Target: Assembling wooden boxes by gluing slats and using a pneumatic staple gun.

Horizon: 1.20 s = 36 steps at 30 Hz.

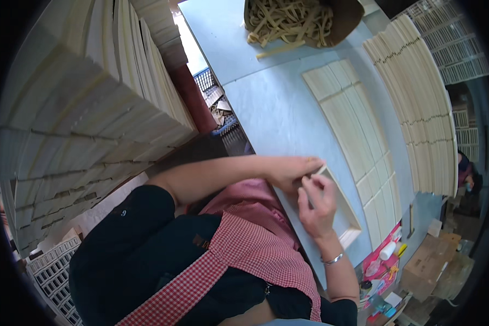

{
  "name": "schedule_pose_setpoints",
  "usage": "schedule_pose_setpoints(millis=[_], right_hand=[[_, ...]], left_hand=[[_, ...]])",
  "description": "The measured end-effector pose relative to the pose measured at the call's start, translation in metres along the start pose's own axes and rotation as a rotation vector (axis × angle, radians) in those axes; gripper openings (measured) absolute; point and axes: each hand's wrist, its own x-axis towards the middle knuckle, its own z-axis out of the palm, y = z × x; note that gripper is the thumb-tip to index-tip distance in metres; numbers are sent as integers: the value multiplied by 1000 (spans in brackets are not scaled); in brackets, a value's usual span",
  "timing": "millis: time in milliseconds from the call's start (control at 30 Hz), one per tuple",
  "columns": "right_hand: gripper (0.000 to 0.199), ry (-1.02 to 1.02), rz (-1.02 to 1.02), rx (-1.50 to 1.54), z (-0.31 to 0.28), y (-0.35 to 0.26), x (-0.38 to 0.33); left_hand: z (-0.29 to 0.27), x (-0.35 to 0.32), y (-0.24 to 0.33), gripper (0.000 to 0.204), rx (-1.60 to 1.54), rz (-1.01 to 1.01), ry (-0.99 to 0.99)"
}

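While the person leans over the pale blue bench (274, 117), a small wooden frame (350, 235) rests on it, close to the body and just beside some flat wood panels (359, 133). The left hand (294, 171) is at one end of the frame, but its fingertips are hidden, so it is not possible to tell if it grips the wood. The right hand (317, 206) is over the frame with its fingers bent; whether they pinch something small is too hard to see. It looks like the step now is careful finger work at that end. The next move seems to call for a steady frame, with one hand stopping it from sliding while the other works gently in the corner. Farther off, curly strips (288, 23) spill from a brown holder (349, 20), and many thin wood sheets (418, 103) stand in a row past the panels.
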Motion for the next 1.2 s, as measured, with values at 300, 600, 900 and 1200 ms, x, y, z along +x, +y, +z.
schedule_pose_setpoints(millis=[300,600,900,1200], right_hand=[[26,-67,-273,-28,119,74,288],[8,-188,-149,32,108,88,299],[6,209,318,605,-43,96,151],[8,18,426,239,-32,89,43]], left_hand=[[9,4,0,101,31,-113,-78],[13,1,-1,107,2,-154,-100],[-3,2,-2,106,73,-59,-54],[-5,5,11,127,151,-372,-174]])
